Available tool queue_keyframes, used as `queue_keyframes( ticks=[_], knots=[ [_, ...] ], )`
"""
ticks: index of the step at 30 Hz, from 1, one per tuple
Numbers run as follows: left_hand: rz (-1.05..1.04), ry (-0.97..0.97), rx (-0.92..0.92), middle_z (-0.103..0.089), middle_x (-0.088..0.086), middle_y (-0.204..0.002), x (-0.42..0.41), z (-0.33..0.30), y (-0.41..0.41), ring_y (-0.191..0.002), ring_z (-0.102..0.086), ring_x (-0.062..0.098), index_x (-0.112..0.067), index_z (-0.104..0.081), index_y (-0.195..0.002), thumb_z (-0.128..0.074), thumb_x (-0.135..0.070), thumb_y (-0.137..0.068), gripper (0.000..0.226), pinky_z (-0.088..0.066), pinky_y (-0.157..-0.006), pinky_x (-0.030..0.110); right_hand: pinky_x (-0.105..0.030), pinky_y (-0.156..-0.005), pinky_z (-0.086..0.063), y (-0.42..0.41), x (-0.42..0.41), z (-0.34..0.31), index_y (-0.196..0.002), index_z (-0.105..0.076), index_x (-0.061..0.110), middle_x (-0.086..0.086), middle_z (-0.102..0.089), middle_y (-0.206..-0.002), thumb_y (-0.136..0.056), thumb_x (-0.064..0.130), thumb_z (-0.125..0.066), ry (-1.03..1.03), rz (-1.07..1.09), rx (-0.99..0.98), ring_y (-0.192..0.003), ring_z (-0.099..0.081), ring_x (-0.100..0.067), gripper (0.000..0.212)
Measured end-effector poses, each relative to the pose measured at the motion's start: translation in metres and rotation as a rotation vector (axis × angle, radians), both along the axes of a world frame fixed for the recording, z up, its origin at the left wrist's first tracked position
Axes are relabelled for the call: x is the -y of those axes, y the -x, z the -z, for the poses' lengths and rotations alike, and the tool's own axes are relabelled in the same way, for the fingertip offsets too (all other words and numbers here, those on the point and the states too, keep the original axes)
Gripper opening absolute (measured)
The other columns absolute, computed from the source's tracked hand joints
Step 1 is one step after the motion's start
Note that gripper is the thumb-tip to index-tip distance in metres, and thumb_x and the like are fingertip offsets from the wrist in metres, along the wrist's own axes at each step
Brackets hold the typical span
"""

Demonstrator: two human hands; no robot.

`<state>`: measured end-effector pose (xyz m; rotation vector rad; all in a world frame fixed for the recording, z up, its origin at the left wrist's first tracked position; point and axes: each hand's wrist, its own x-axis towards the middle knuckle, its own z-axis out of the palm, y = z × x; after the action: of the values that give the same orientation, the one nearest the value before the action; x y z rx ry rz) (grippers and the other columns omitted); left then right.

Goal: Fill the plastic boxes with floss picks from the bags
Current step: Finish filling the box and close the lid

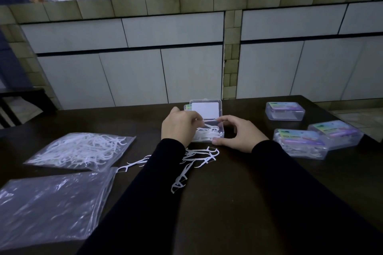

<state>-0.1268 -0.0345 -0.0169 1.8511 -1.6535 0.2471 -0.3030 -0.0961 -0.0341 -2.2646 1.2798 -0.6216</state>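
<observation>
A clear plastic box stands open in the middle of the dark table, lid raised, with white floss picks inside. My left hand curls over its left side, fingers pinching floss picks in the box. My right hand grips the box's right side, thumb at its front corner. Loose floss picks lie on the table just in front of the box, between my forearms. A bag full of floss picks lies at the left; an emptied, flat bag lies nearer me.
Three closed boxes with coloured labels sit at the right: one at the back, two nearer. The table's far edge faces white cabinet doors. A dark chair stands at the far left.
</observation>
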Motion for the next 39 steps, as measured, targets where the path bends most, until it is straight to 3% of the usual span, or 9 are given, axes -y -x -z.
queue_keyframes(
  ticks=[4, 8, 10, 12, 16, 20, 29, 34, 39],
  knots=[
    [0.021, -0.083, 0.028, -0.067, -0.006, -0.101, 0.005, -0.004, -0.002, -0.096, -0.042, 0.013, -0.031, -0.072, -0.104, -0.060, -0.049, -0.087, 0.027, -0.037, -0.074, 0.026, -0.041, -0.104, -0.043, 0.000, 0.002, 0.000, -0.133, -0.047, 0.036, 0.012, -0.058, -0.130, -0.069, 0.053, -0.079, -0.014, -0.003, 0.011, -0.122, -0.050, -0.012, 0.073],
    [0.038, -0.161, -0.012, -0.055, -0.003, -0.127, 0.003, -0.003, -0.005, -0.113, -0.039, 0.016, -0.029, -0.061, -0.125, -0.060, -0.060, -0.081, 0.053, -0.036, -0.093, 0.029, -0.035, -0.101, -0.044, 0.004, 0.001, 0.001, -0.134, -0.048, 0.035, 0.011, -0.057, -0.130, -0.069, 0.051, -0.080, -0.027, -0.015, 0.028, -0.118, -0.050, -0.010, 0.074],
    [-0.001, -0.152, -0.046, -0.058, -0.002, -0.122, -0.002, -0.005, -0.013, -0.112, -0.044, 0.015, -0.027, -0.063, -0.121, -0.060, -0.058, -0.083, 0.050, -0.039, -0.093, 0.029, -0.029, -0.092, -0.043, 0.006, 0.001, 0.000, -0.133, -0.048, 0.033, 0.011, -0.058, -0.128, -0.070, 0.047, -0.081, -0.040, -0.030, 0.043, -0.106, -0.049, -0.005, 0.073],
    [0.015, -0.207, -0.170, -0.066, -0.005, -0.106, -0.007, -0.010, -0.022, -0.099, -0.056, 0.011, -0.026, -0.067, -0.112, -0.064, -0.055, -0.082, 0.041, -0.046, -0.083, 0.026, -0.025, -0.084, -0.040, 0.007, 0.001, -0.001, -0.133, -0.049, 0.033, 0.010, -0.058, -0.128, -0.070, 0.046, -0.081, -0.045, -0.036, 0.052, -0.098, -0.045, -0.003, 0.072],
    [0.053, -0.327, -0.309, -0.067, -0.011, -0.085, -0.013, -0.012, -0.031, -0.078, -0.060, 0.001, -0.029, -0.069, -0.092, -0.070, -0.046, -0.082, 0.019, -0.044, -0.063, 0.019, -0.023, -0.083, -0.039, 0.007, 0.000, 0.000, -0.134, -0.048, 0.033, 0.009, -0.058, -0.129, -0.070, 0.045, -0.081, -0.046, -0.031, 0.055, -0.098, -0.045, -0.003, 0.072],
    [0.030, -0.283, -0.314, -0.068, -0.006, -0.087, -0.010, -0.010, -0.028, -0.079, -0.060, 0.008, -0.023, -0.071, -0.089, -0.066, -0.034, -0.088, 0.012, -0.051, -0.072, 0.026, -0.024, -0.083, -0.038, 0.007, 0.000, -0.001, -0.133, -0.049, 0.032, 0.010, -0.059, -0.128, -0.070, 0.045, -0.081, -0.046, -0.032, 0.059, -0.097, -0.045, -0.003, 0.072],
    [-0.060, -0.220, 0.052, -0.061, 0.005, -0.108, -0.003, -0.008, 0.008, -0.104, -0.052, 0.024, -0.021, -0.073, -0.096, -0.056, -0.030, -0.092, 0.019, -0.047, -0.082, 0.036, -0.023, -0.085, -0.038, 0.008, -0.002, -0.001, -0.129, -0.051, 0.033, 0.014, -0.059, -0.123, -0.070, 0.044, -0.082, -0.033, -0.051, 0.072, -0.086, -0.047, 0.005, 0.068],
    [-0.010, -0.235, 0.010, -0.068, -0.002, -0.101, -0.001, -0.010, 0.013, -0.102, -0.054, 0.017, -0.030, -0.074, -0.096, -0.059, -0.037, -0.089, 0.018, -0.041, -0.074, 0.025, -0.023, -0.088, -0.039, 0.007, -0.003, -0.001, -0.131, -0.052, 0.031, 0.013, -0.059, -0.124, -0.070, 0.044, -0.082, -0.024, -0.053, 0.064, -0.095, -0.046, 0.001, 0.069],
    [-0.001, -0.341, -0.053, -0.070, -0.004, -0.098, 0.006, -0.014, 0.009, -0.096, -0.062, 0.017, -0.031, -0.075, -0.091, -0.070, -0.044, -0.081, 0.017, -0.051, -0.083, 0.030, -0.033, -0.099, -0.045, 0.007, -0.003, 0.000, -0.130, -0.052, 0.031, 0.009, -0.059, -0.128, -0.069, 0.045, -0.083, -0.025, -0.048, 0.068, -0.114, -0.052, -0.008, 0.070]
  ],
)
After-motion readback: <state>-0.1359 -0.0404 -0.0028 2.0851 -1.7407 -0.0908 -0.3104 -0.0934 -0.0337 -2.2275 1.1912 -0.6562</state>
